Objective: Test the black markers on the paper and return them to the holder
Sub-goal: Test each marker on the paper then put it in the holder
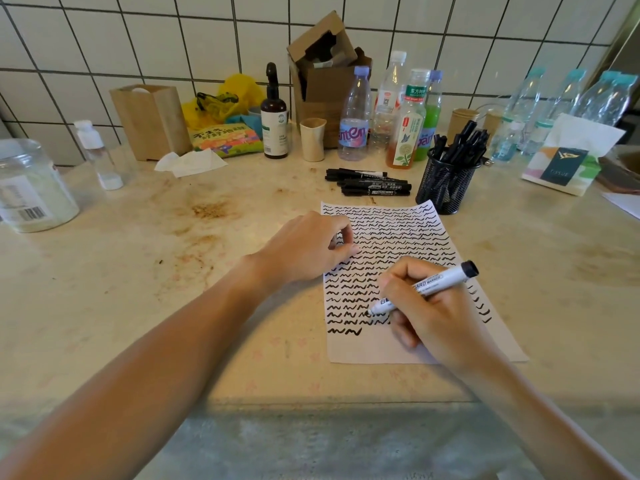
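Note:
A white paper (349,348) covered in rows of black squiggles lies on the counter. My right hand (429,313) grips a white-bodied black marker (440,280), with its tip touching the paper near the lower rows. My left hand (304,247) rests on the paper's left edge with fingers curled and thumb against the index finger; I see nothing in it. A black mesh holder (445,187) full of black markers stands just beyond the paper's top right corner. Several capped black markers (369,183) lie flat to the holder's left.
Behind the markers stand plastic bottles (355,116), a brown pump bottle (274,116), a paper cup (312,138) and a cardboard box (325,64). A wooden box (150,121), snack packet and tissue sit at left, a plastic jar (31,188) far left, a tissue pack (568,161) at right.

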